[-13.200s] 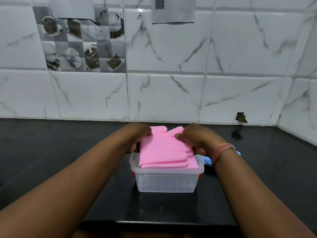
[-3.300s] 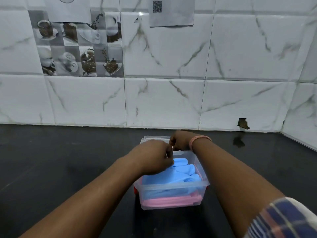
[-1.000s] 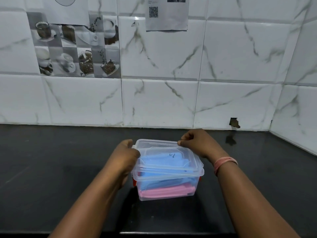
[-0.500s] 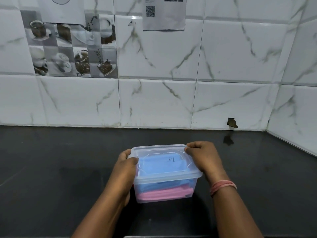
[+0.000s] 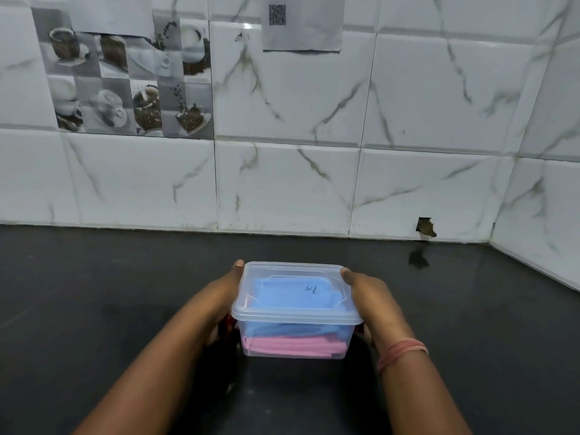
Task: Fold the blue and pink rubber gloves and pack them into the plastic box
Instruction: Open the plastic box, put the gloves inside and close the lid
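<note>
The clear plastic box (image 5: pixel 351 323) stands on the black counter (image 5: pixel 94 293) with its clear lid (image 5: pixel 293 268) lying flat on top. Through the wall I see the folded pink gloves (image 5: pixel 293 346) at the bottom and the folded blue gloves (image 5: pixel 292 298) stacked over them. My left hand (image 5: pixel 221 304) grips the box's left side, thumb on the lid's far left corner. My right hand (image 5: pixel 373 301) grips the right side, thumb on the far right corner. A red clasp shows faintly behind my left hand.
A white marble-tiled wall (image 5: pixel 314 183) rises behind the counter and turns a corner at the right (image 5: pixel 533 246). A chipped hole (image 5: pixel 425 227) sits low in the wall. A paper with a QR code (image 5: pixel 301 23) hangs above.
The lid has been set on the box and pressed down. Both hands have slid from the lid's far edge to the box's sides. The box sits a little nearer to me.
</note>
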Demonstrator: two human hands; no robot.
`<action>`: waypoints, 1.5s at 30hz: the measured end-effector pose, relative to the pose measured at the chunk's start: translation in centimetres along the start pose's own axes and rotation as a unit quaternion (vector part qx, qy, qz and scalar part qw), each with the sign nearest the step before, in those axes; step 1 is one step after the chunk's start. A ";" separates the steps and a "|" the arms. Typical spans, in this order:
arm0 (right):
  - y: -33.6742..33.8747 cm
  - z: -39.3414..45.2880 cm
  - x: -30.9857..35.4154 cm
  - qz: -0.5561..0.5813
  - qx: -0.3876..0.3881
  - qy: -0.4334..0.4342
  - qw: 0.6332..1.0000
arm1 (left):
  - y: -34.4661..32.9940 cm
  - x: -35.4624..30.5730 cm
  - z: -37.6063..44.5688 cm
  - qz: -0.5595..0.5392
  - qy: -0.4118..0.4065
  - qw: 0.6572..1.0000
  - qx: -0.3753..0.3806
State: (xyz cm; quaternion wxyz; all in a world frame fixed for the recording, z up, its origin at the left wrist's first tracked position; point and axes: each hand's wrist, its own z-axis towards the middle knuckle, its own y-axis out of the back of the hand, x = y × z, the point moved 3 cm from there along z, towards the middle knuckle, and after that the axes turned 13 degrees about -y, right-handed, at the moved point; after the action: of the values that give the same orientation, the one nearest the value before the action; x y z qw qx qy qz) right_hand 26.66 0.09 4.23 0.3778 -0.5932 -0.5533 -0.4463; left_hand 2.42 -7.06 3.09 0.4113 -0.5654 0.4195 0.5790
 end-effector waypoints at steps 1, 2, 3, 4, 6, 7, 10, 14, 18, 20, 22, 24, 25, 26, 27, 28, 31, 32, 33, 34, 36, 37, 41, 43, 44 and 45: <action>0.1 -0.5 -0.6 0.054 0.027 -0.019 0.998 | 0.2 0.5 -0.1 -0.037 -0.004 0.999 0.013; 0.2 -1.2 -1.2 0.102 0.060 -0.030 0.993 | 0.4 0.5 -0.5 -0.067 -0.002 0.998 0.012; 0.2 -1.8 -1.8 0.143 0.087 -0.039 0.985 | 0.5 0.4 -0.9 -0.086 0.005 0.996 0.002; 0.2 -2.6 -2.4 0.175 0.111 -0.048 0.977 | 0.4 0.5 -1.2 -0.103 0.007 0.994 -0.021; -0.1 -3.4 -3.3 0.225 0.144 -0.065 0.962 | -0.3 0.8 -1.6 -0.147 -0.020 0.987 -0.055; -0.3 -3.3 -3.6 0.244 0.142 -0.070 0.957 | -0.7 1.0 -1.7 -0.170 -0.037 0.983 -0.063; -0.5 -2.9 -3.4 0.265 0.060 -0.043 0.961 | -2.1 0.7 -2.0 -0.172 -0.080 0.977 -0.099; -0.7 -2.3 -3.4 0.307 -0.031 -0.027 0.951 | -2.4 0.6 -1.7 -0.124 -0.137 0.975 -0.122; -0.4 -2.8 -3.4 0.319 -0.049 0.005 0.946 | -2.1 0.9 -1.3 -0.085 -0.164 0.975 -0.121; 0.0 -2.8 -2.9 0.271 -0.056 0.048 0.960 | -2.1 0.6 -1.2 -0.018 -0.203 0.971 -0.126; 0.2 -2.7 -2.3 0.211 -0.052 0.078 0.973 | -2.2 0.5 -1.3 0.036 -0.230 0.962 -0.145; 0.2 -2.6 -2.1 0.148 -0.060 0.092 0.983 | -1.9 0.8 -1.1 0.040 -0.231 0.961 -0.148; 0.2 -2.5 -2.1 0.113 -0.064 0.094 0.987 | -1.8 1.0 -1.0 0.034 -0.227 0.963 -0.144; 0.2 -2.5 -2.1 0.080 -0.065 0.090 0.991 | -1.9 1.0 -1.0 0.022 -0.226 0.964 -0.140; 0.2 -2.5 -2.1 0.053 -0.063 0.086 0.993 | -1.9 0.9 -1.1 0.013 -0.217 0.967 -0.136; 0.2 -2.5 -2.1 0.030 -0.067 0.088 0.993 | -2.0 0.9 -1.1 0.003 -0.212 0.968 -0.131; 0.3 -2.5 -1.6 -0.071 -0.089 0.147 0.983 | -2.1 1.1 -0.8 0.003 -0.196 0.972 -0.131; 0.3 -2.7 -1.3 -0.128 -0.114 0.176 0.969 | -2.1 1.1 -0.6 0.014 -0.195 0.972 -0.133; 0.3 -2.6 -1.1 -0.177 -0.144 0.201 0.953 | -2.1 1.0 -0.6 0.024 -0.196 0.971 -0.134; 0.2 -2.8 -0.9 -0.209 -0.167 0.216 0.939 | -2.1 1.0 -0.6 0.029 -0.202 0.970 -0.135; 0.0 -3.1 -0.8 -0.214 -0.162 0.215 0.939 | -2.2 0.8 -0.9 0.026 -0.206 0.970 -0.126; 0.1 -3.3 -1.0 -0.202 -0.152 0.202 0.946 | -2.1 0.8 -1.2 0.018 -0.201 0.972 -0.119; 1.6 -3.7 -2.2 -0.140 -0.130 0.103 0.976 | -0.6 1.9 -1.4 -0.041 -0.122 0.988 -0.086; 1.9 -3.7 -2.1 -0.141 -0.074 0.070 0.985 | 0.1 2.2 -1.2 -0.057 -0.100 0.991 -0.065; 1.8 -3.5 -1.7 -0.151 -0.058 0.069 0.984 | 0.3 2.2 -0.8 -0.052 -0.095 0.992 -0.057; 1.7 -3.0 -1.0 -0.159 -0.056 0.072 0.983 | 0.4 1.9 -0.2 -0.038 -0.098 0.993 -0.054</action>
State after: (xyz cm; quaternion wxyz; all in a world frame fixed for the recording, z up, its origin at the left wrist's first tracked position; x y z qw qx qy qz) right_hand 28.05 -3.26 4.26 0.3072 -0.4847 -0.5861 -0.5720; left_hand 2.11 -7.39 1.20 0.4412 -0.5426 0.3236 0.6374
